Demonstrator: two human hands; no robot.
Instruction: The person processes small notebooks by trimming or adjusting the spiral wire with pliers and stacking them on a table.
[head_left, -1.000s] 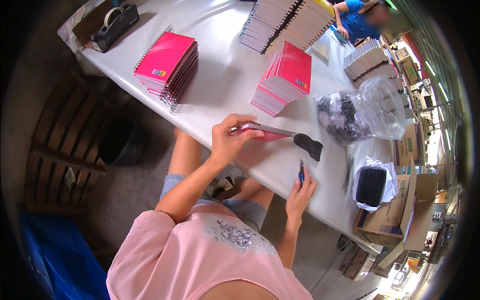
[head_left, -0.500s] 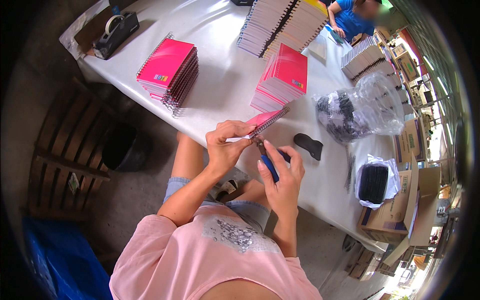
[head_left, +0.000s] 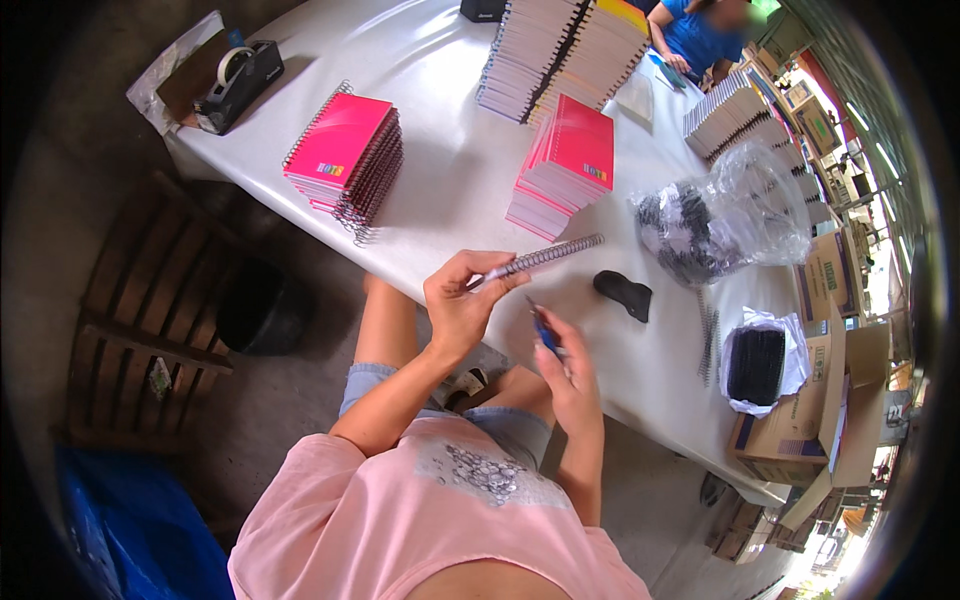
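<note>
My left hand grips a small spiral notebook, its wire coil side facing up and pointing off to the right. A little below and to the right, my right hand is closed around blue-handled pliers, whose jaws are apart from the coil. Beyond my left hand stands a stack of pink-covered books without visible coils. Farther left on the table is a pile of coil-bound pink notebooks. A black curved object lies to the right of the pliers.
A clear plastic bag of black coils and a paper-wrapped black bundle are at right, beside cardboard boxes. Tall bound stacks stand at the back. A tape dispenser sits far left. A person in blue is across the table.
The pliers have come away from the notebook's coil end, moving down with my right hand. My left hand has turned the notebook flatter, its coil now pointing more to the right.
</note>
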